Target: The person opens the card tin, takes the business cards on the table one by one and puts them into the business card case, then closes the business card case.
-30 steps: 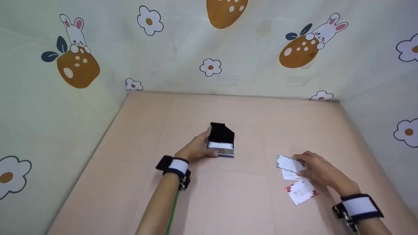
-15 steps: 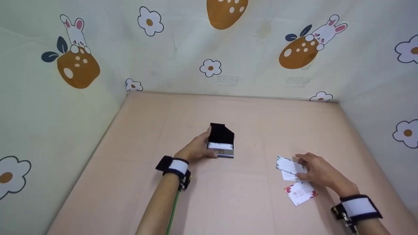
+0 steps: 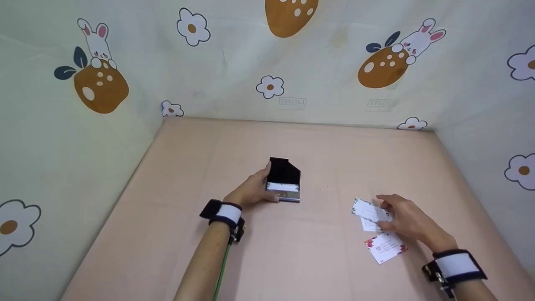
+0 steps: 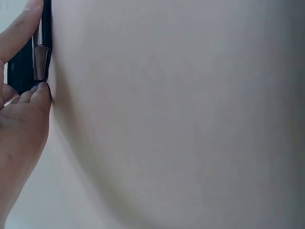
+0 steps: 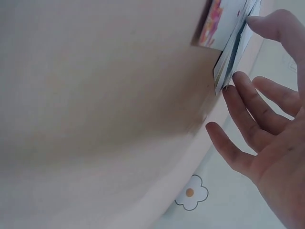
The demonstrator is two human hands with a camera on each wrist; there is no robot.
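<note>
An open business card case (image 3: 283, 193) stands mid-table, its black flap (image 3: 283, 170) raised and a white card (image 3: 283, 186) showing inside. My left hand (image 3: 251, 188) grips its left side, thumb at the front edge; the left wrist view catches the dark case (image 4: 42, 62) at its upper left. On the right, my right hand (image 3: 407, 215) pinches a white card with green leaf corners (image 3: 370, 210) between thumb and fingertips. Part of that card is hidden by the hand. Another white card (image 3: 370, 225) lies partly under it, and a card with red flower corners (image 3: 385, 248) lies nearer me.
The table (image 3: 317, 251) has a pale pink cover. Patterned cloth walls (image 3: 234, 58) with rabbits and flowers enclose it at the back and both sides. Each wrist wears a strapped camera band (image 3: 457, 266), and a green cable (image 3: 221, 269) runs along the left forearm.
My right hand and the leaf-cornered card have shifted slightly left over the card below. The left hand and the card case have stayed in place.
</note>
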